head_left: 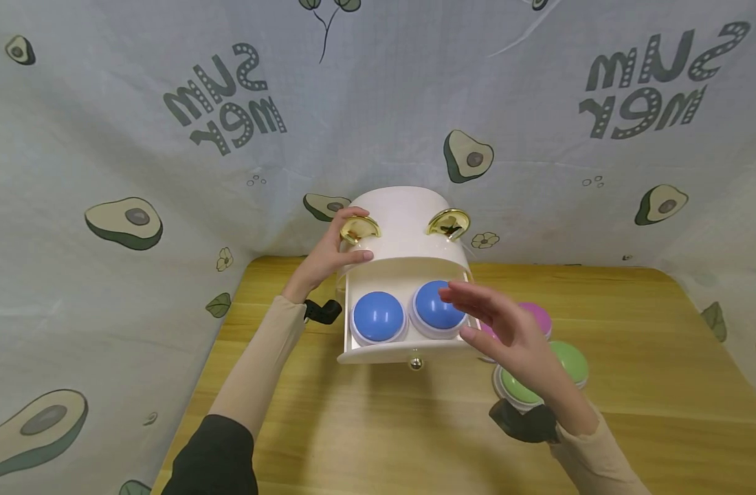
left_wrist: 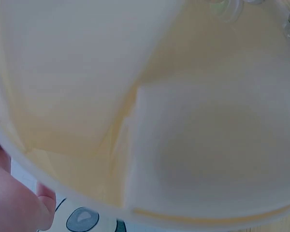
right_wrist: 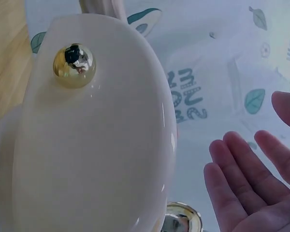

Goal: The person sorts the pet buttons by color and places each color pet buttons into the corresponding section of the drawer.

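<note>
A white rounded storage box [head_left: 405,223] with two gold ears stands at the back of the table. Its drawer [head_left: 378,354], with a gold knob [head_left: 416,364], is pulled out. Inside sit two round white-based pieces with blue domed tops, a left one [head_left: 378,316] and a right one [head_left: 436,306]. My left hand [head_left: 322,260] grips the box around its left gold ear [head_left: 361,228], thumb in front. Over the drawer's right side hovers my right hand [head_left: 521,337], fingers extended and holding nothing; it partly hides the right blue piece.
To the right of the drawer, beneath my right hand, lie similar round pieces with green tops [head_left: 570,361] and pink tops [head_left: 537,317], partly covered. The wooden table [head_left: 650,357] meets an avocado-print cloth [head_left: 365,103] behind the box.
</note>
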{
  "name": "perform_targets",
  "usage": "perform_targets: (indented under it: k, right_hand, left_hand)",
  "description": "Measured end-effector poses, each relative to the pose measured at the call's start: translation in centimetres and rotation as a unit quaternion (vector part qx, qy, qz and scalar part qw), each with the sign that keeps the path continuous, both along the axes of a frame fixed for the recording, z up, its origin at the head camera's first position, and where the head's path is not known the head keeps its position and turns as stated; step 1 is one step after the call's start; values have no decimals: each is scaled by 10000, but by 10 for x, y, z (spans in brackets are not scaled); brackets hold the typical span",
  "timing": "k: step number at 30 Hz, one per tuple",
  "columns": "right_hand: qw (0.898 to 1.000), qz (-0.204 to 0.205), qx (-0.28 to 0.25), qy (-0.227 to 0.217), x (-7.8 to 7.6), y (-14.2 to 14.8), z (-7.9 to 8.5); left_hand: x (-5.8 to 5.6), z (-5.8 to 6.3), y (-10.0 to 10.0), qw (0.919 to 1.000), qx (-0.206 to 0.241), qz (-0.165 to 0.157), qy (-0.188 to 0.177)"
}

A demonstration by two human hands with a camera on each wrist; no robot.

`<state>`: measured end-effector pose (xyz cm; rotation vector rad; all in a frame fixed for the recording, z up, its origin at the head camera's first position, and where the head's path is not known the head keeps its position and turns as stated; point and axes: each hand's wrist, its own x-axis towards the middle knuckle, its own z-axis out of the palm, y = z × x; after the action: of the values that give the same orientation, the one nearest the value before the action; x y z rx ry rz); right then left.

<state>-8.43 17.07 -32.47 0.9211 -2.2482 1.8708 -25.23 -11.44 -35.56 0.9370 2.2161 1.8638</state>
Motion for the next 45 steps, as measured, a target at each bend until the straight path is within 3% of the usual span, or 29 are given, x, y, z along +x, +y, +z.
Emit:
perform_targets:
  k: [9, 16, 25, 34, 45]
  right_hand:
    - [9959, 902, -11, 111, 14, 2, -6]
    - [9918, 1233, 347, 34, 22, 2, -14]
    - [9811, 1828, 519, 367, 24, -2, -30]
    - [9789, 1831, 905, 107, 26, -8, -50]
    - [9820, 1503, 1085, -352, 24, -13, -64]
  left_hand:
    - [1, 1, 0, 10000, -24, -1, 14]
    - [1, 0, 0, 10000, 15, -45, 1]
    - [0, 0, 1, 10000, 32, -61, 29]
    - [-1, -1, 0, 9999, 103, -74, 38]
    - [-1, -2, 0, 9999, 106, -95, 54]
